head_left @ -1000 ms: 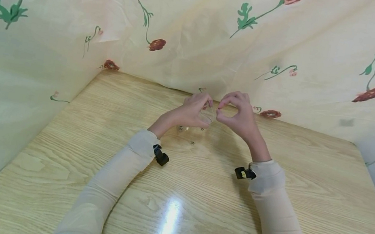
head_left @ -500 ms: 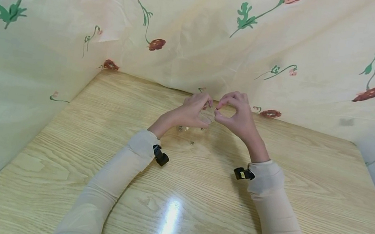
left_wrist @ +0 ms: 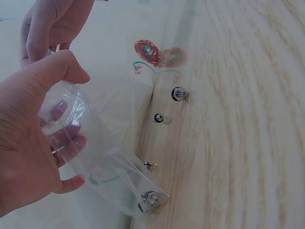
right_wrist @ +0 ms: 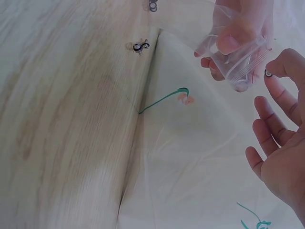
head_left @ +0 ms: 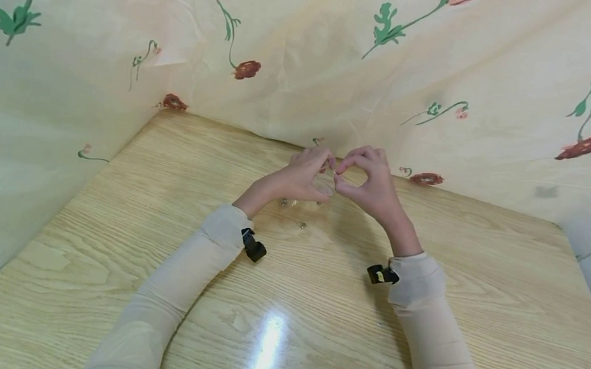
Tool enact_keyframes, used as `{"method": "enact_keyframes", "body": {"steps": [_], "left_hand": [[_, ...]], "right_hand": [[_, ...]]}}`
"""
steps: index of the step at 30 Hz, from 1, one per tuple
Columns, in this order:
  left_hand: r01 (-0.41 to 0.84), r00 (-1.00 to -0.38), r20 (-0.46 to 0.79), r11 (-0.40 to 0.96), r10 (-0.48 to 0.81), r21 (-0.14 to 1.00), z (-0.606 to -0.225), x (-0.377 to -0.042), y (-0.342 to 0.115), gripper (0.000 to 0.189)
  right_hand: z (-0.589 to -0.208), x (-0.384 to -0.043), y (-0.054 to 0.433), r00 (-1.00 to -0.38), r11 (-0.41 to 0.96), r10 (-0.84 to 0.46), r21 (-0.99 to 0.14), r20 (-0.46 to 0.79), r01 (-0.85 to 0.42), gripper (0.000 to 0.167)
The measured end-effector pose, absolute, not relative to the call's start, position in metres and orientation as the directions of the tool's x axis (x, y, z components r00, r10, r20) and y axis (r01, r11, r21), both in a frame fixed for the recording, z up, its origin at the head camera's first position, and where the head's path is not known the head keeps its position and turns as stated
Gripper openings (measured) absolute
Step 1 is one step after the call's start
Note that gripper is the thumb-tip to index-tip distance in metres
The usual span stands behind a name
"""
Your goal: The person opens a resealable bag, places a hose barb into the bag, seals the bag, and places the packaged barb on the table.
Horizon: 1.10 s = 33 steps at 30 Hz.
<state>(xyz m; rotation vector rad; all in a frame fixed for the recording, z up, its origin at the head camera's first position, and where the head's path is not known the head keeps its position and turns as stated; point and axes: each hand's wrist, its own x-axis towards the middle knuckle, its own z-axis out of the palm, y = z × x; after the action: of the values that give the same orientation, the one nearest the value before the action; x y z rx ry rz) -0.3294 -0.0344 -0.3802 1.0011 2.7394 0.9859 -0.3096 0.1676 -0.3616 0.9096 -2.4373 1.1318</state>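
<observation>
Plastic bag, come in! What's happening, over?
Left hand holds plastic bag. Right hand pinches small round piece near bag. Nothing seen blocking between them.

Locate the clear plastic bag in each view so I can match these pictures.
Head: clear plastic bag just right of centre, small and faint.
Left wrist: clear plastic bag slanting from upper left down to bottom centre.
Right wrist: clear plastic bag toward the upper right.
Shared landmark: the left hand holding it, near centre in head, along the left edge in left wrist, at top right in right wrist.
</observation>
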Motion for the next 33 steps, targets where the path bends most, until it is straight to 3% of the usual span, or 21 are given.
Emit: {"method": "enact_keyframes", "body": {"steps": [33], "left_hand": [[0.563, -0.776, 0.149, 0.568, 0.612, 0.600, -0.3808, -0.3294, -0.0350, 0.053]], "right_hand": [[-0.3662, -0.3097, 0.1660, -0.732, 0.477, -0.438, -0.555, 0.523, -0.682, 0.010]]}}
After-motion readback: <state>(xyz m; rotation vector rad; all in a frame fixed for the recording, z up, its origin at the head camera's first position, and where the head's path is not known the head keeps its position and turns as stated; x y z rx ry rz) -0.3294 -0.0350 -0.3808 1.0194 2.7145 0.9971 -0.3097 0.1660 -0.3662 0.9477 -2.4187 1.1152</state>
